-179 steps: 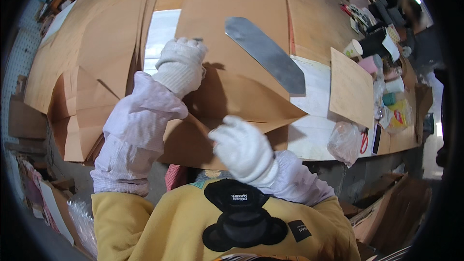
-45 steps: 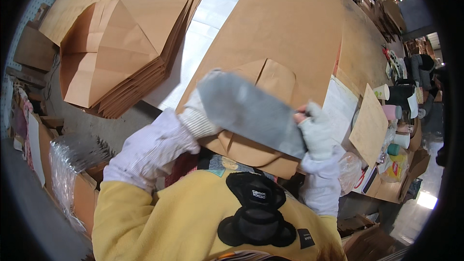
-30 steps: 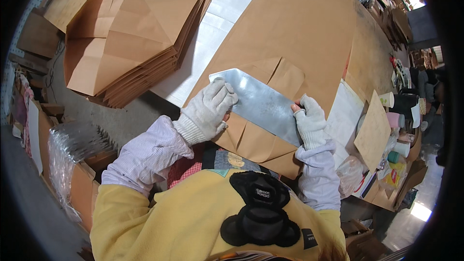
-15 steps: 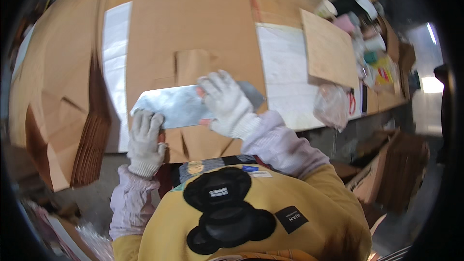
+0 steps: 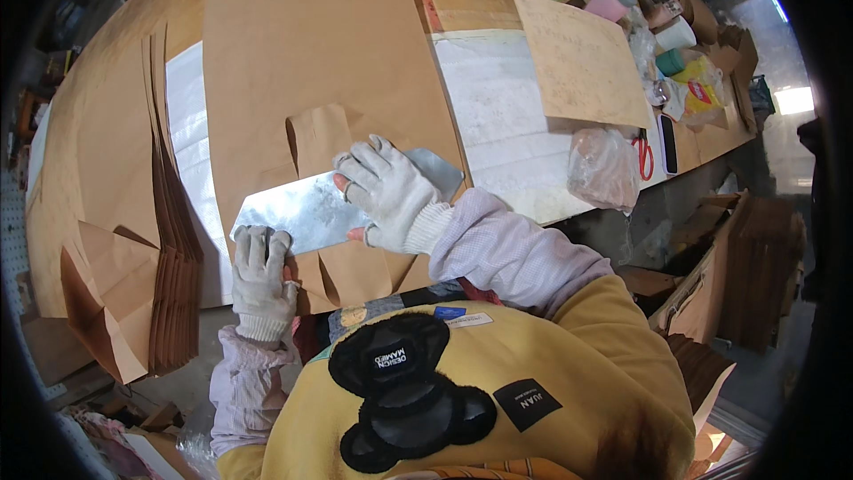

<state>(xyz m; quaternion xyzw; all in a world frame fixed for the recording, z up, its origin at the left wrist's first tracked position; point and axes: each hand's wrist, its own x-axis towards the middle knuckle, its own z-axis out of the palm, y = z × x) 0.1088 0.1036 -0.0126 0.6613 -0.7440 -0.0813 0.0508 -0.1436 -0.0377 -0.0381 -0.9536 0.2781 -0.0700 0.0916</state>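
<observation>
A long silvery metal plate (image 5: 298,211) with cut-off corners lies across a brown paper bag (image 5: 320,44) on the table. The bag's near end is folded, with an upright flap (image 5: 322,135) beyond the plate and creased paper on its near side. My right hand (image 5: 391,196), in a white glove with bare fingertips, spans the plate's width, thumb along its near edge. My left hand (image 5: 263,280), gloved too, holds the plate's left end; its fingers rest over the corner and the thumb is near the lower edge.
Stacked folded brown bags (image 5: 173,302) stand on the left. Right of the bag are white sheeting (image 5: 489,107), a thin wooden board (image 5: 582,62), a plastic-wrapped bundle (image 5: 604,169), red-handled scissors (image 5: 643,156), a phone (image 5: 668,144) and several cups (image 5: 675,34). Cardboard (image 5: 711,276) stands below the table's right edge.
The view has turned and shifted, so the table appears tilted. Both hands remain on the plate, in much the same places on it.
</observation>
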